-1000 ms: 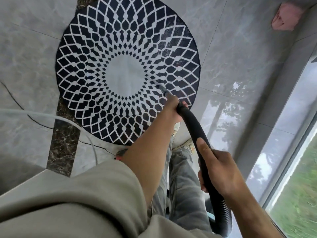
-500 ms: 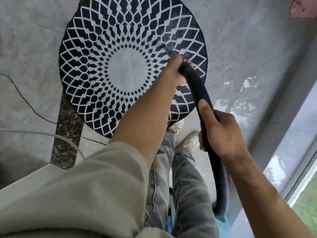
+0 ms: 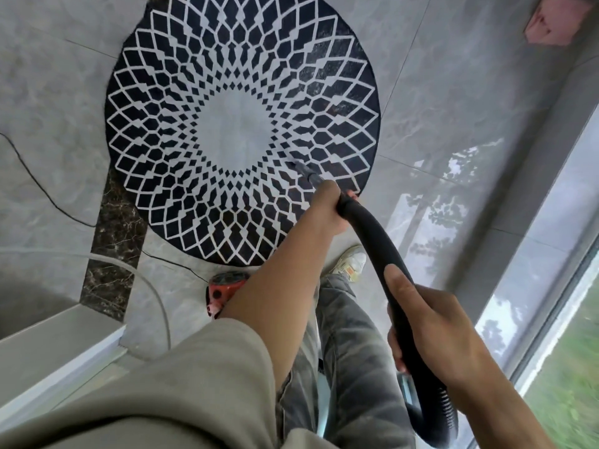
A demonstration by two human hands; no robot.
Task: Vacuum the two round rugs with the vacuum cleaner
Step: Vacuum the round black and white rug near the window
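A round black rug with a white diamond lattice and a pale centre lies on the grey tiled floor. My left hand grips the front end of the black vacuum hose. The narrow nozzle tip touches the rug just right of and below the pale centre. Further back, my right hand holds the same hose, thumb along its top. The hose curves down behind my right hand to a ribbed section at the lower right. Only one rug is in view.
A red and black device sits on the floor below the rug, by my left arm. A thin black cord and a white cable run across the tiles at left. A pink object lies top right. A glass window runs along the right.
The nozzle has come back from the rug's upper right toward its lower middle, and my left hand moved with it. The red device has come into view.
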